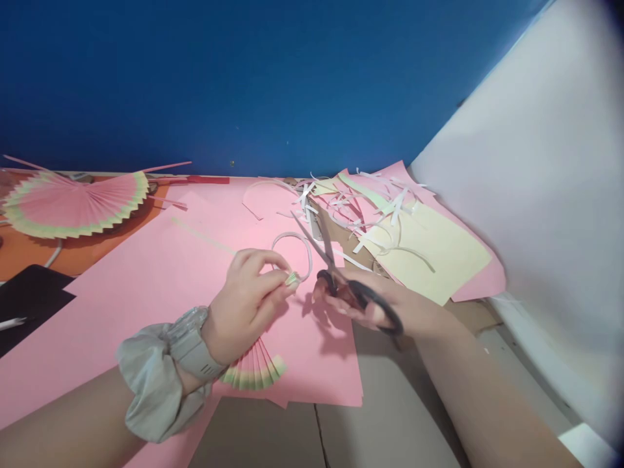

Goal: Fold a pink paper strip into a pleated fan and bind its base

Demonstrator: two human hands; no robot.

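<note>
Between the thumb and fingers of my left hand point(251, 296) is the pale green pleated end of a folded paper point(292, 279). A thin whitish loop point(311, 250) curves up beside these fingertips; whether it is fastened there I cannot tell. Below that wrist, a pink, cream and green pleated paper fan point(256, 370) spreads out, partly covered by the hand. My right hand point(353, 305) holds black-handled scissors point(324, 250), their blades parted and pointing up and left, apart from the folded paper.
Large pink sheets point(146, 312) cover much of the table. A bigger watermelon-coloured fan point(82, 201) rests on orange material at left, above a black sheet point(34, 299). Paper strips and scraps point(380, 201) and a cream sheet point(429, 247) lie at right. A blue wall point(244, 78) stands behind.
</note>
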